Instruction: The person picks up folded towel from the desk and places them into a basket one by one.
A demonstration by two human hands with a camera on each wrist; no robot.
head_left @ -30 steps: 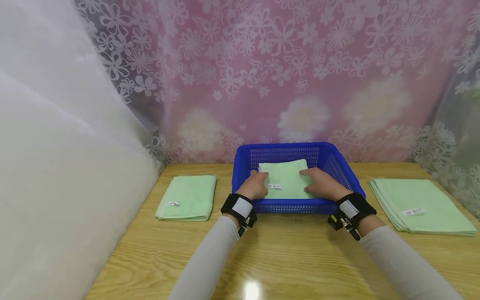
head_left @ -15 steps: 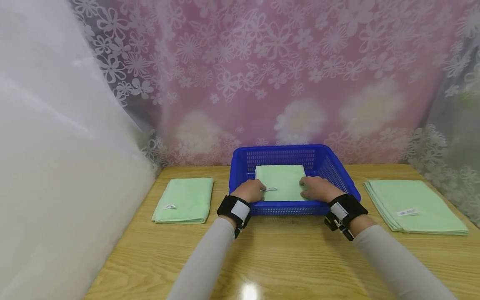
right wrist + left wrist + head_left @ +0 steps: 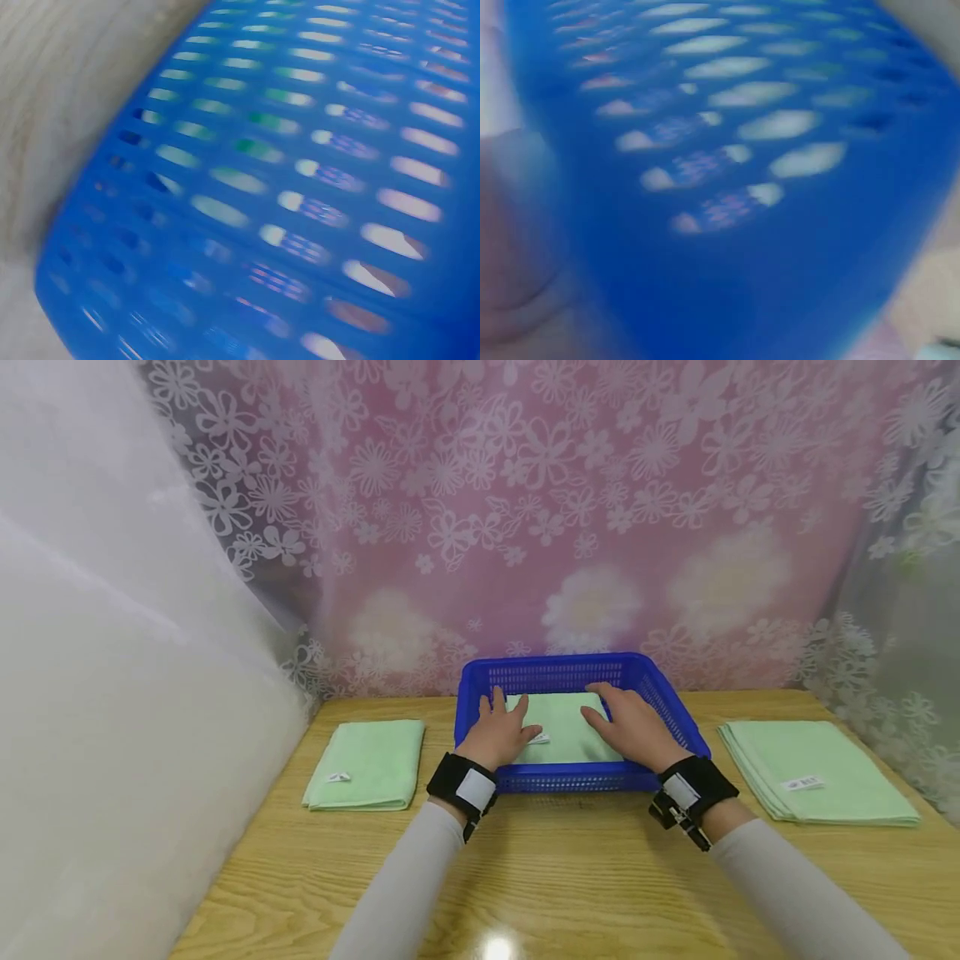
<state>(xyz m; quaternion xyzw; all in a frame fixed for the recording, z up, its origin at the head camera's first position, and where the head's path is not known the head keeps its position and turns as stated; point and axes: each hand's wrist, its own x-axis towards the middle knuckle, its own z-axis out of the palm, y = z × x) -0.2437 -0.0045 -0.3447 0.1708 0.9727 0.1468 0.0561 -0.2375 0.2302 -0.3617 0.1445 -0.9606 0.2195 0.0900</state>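
Left cloth (image 3: 375, 753): folded green and laid flat on the wooden table (image 3: 570, 877); it looks nearly square, so a long axis cannot be told. The left tag (image 3: 338, 777), white, is bent up, its print too small to be read.
Left hand (image 3: 497, 733): fingers spread wide and straight over the left side of the blue basket (image 3: 562, 769), and nothing is pinched! The thumb is held out above the left part of the basket cloth (image 3: 570, 722); whether it is touched cannot be told.
Basket cloth: lying flat inside the basket, near the front wall, seen broader from left to right. The middle tag (image 3: 542, 739) is partly covered by the thumb; its writing cannot be made out.
Right hand (image 3: 636, 725): thumb and forefinger well parted, aimed leftward over the cloth's right edge, nothing gripped; contact cannot be told.
Right cloth (image 3: 825, 756): green, folded, set well apart on the table, layered edges shown at its left, broader left to right. Dark print is seen on the right tag (image 3: 802, 783), unreadable.
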